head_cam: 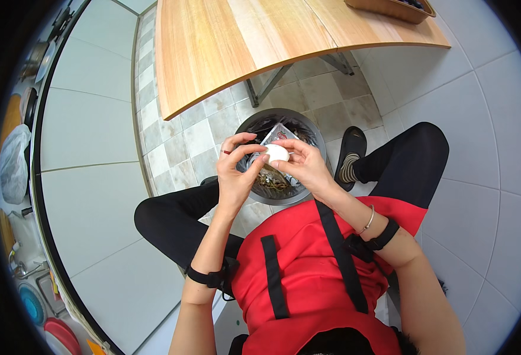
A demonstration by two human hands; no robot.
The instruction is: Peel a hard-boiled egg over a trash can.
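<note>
A smooth white egg (pixel 277 153) is held above a round grey trash bin (pixel 269 200). My right hand (pixel 306 164) grips it from the right between thumb and fingers. My left hand (pixel 240 166), with a dark red ring, touches its left side with thumb and index fingertip; whether it bears any of the hold I cannot tell. In the bin, lined with clear plastic, lie a white printed package (pixel 282 133) and brownish scraps (pixel 271 177).
A wooden folding table (pixel 251 35) stands ahead, a brown tray (pixel 389 9) at its far right. My slippered foot (pixel 351 157) is right of the bin. On the left runs a counter with a clear plastic bag (pixel 15 164) and a blue round basin (pixel 32 304).
</note>
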